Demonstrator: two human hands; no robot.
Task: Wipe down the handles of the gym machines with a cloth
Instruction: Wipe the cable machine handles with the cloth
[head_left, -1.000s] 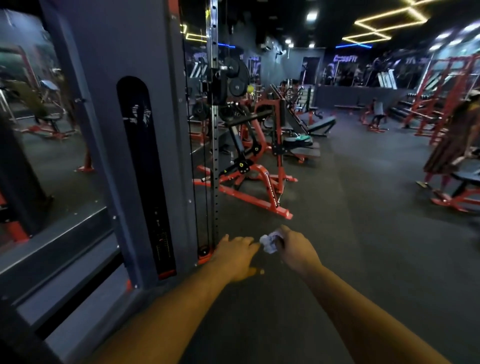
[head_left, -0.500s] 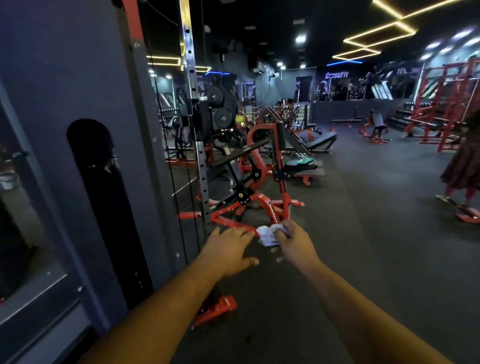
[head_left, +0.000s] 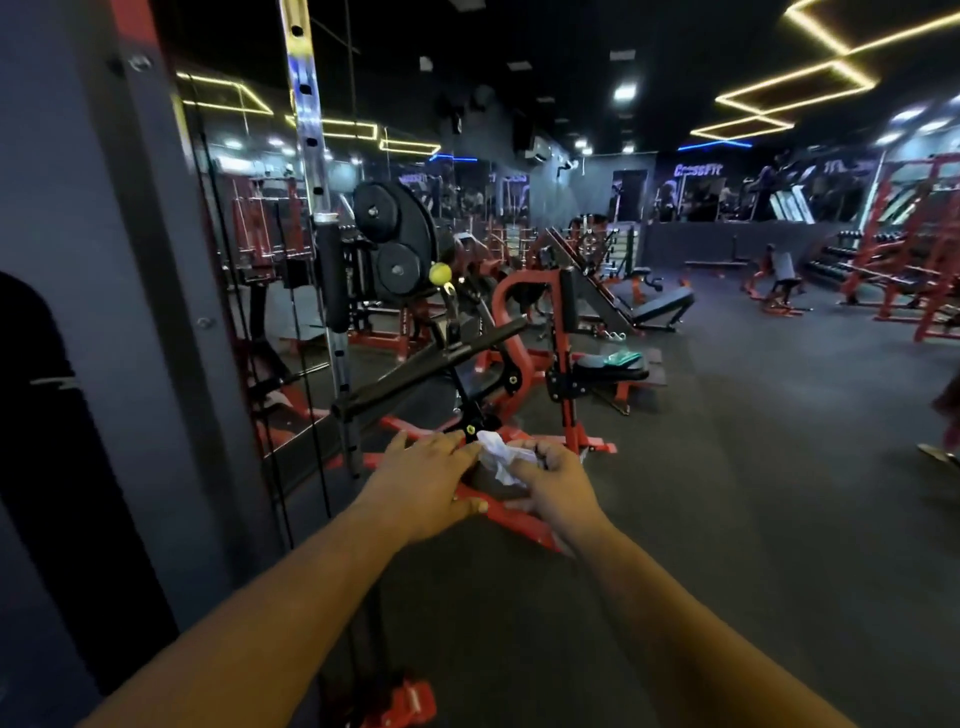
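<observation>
right hand bunching white cloth, left hand hovering flat and empty beside it, both reaching toward black padded handle beyond, next for wiping.

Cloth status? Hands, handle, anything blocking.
Right hand grips white cloth; left hand open beside it. Black padded handle ahead, not touched. Nothing between.

1. Both arms reach out in front, bare and nearly straight.
2. The left hand is palm down, its fingers flat and loose.
3. The right hand is beside it, fingers curled round a white cloth.
</observation>
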